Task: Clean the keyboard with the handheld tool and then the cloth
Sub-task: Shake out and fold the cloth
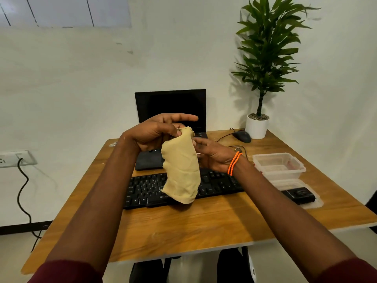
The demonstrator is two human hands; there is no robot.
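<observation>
The task looks to be in its second half: the left hand point(155, 132) pinches the top edge of the tan cloth point(181, 168) between thumb and curled fingers, index finger stretched out, so that grip is closed on the fabric, which hangs in the air above the middle of the keyboard point(183, 186) without touching the keys as far as can be judged. The right hand point(212, 156), with an orange cord at its wrist, sits just beside the cloth's right edge with its fingers reaching toward or behind the fabric; whether that grip has hold of the cloth or is merely touching it cannot be told, since the cloth hides the fingertips. The keyboard lies across the centre of the counter point(204, 227), in front of an open laptop point(170, 105) near the far edge. A dark handheld device point(298, 195), probably the cleaning tool, rests on a clear lid by the right edge, beside a clear plastic box point(279, 164), which suggests the tool stage is finished; that is a judgement only. The wiping with the cloth appears not yet begun, and the cloth probably needs bunching or folding first. The hanging cloth covers the middle keys, so their cleanliness cannot be read, and the laptop's own keys are largely blocked by the hands.
</observation>
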